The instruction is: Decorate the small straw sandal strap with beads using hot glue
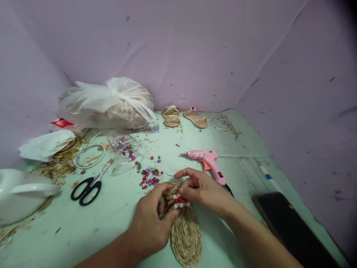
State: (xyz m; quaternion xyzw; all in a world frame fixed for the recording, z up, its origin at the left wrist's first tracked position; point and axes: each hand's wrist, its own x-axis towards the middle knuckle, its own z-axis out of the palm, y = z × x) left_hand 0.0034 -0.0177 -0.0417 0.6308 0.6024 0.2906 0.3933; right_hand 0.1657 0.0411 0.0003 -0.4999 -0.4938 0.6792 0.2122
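A small woven straw sandal [186, 234] lies on the pale green table [228, 242] in front of me. Its strap carries a row of red and white beads [180, 201]. My left hand [152, 219] is closed around the sandal's left front part, thumb against the strap. My right hand [199, 188] pinches the beaded strap from the right, fingers bent. Loose coloured beads [150, 176] lie scattered just beyond the sandal's toe.
A pink glue gun [208, 162] lies right of the beads. Black scissors [89, 186], a clear bead bag [125, 150], rings, a white plastic bag [108, 102] and a white bowl [19, 193] stand left. More woven sandals [184, 117] lie at the back. A dark phone [290, 227] lies at right.
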